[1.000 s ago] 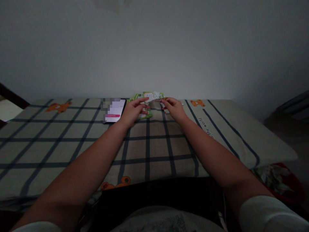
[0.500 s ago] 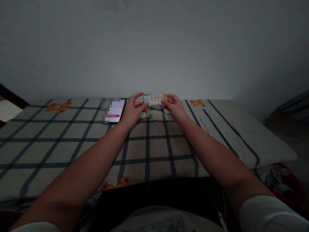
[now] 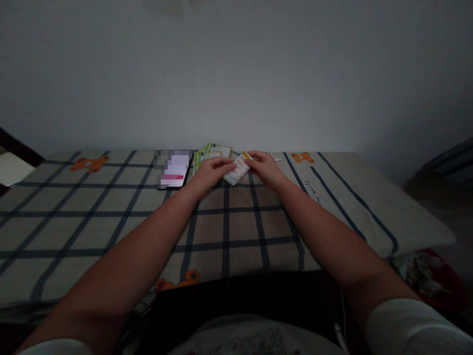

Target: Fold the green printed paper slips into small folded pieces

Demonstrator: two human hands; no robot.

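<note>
Both hands pinch a small printed packet [image 3: 237, 170], white with orange print and a yellow end, tilted over the cloth. My left hand [image 3: 212, 172] grips its left edge between thumb and fingers. On its upper right edge my right hand [image 3: 265, 166] has thumb and fingers closed. Behind my left hand lie several green-and-white packets [image 3: 218, 149], partly covered by it. A small white scrap [image 3: 275, 157] shows just beyond my right hand. What the packet contains cannot be seen.
A phone [image 3: 176, 169] with its screen lit lies left of the packets. The checked tablecloth [image 3: 244, 222] covers the table, which meets a plain wall [image 3: 236, 74]. Below the table's right edge stands a red bin [image 3: 439, 276] with crumpled wrappers in it.
The held packet has turned from level to slanted and come slightly lower, towards me. Both hands moved down with it, uncovering more of the green packets behind.
</note>
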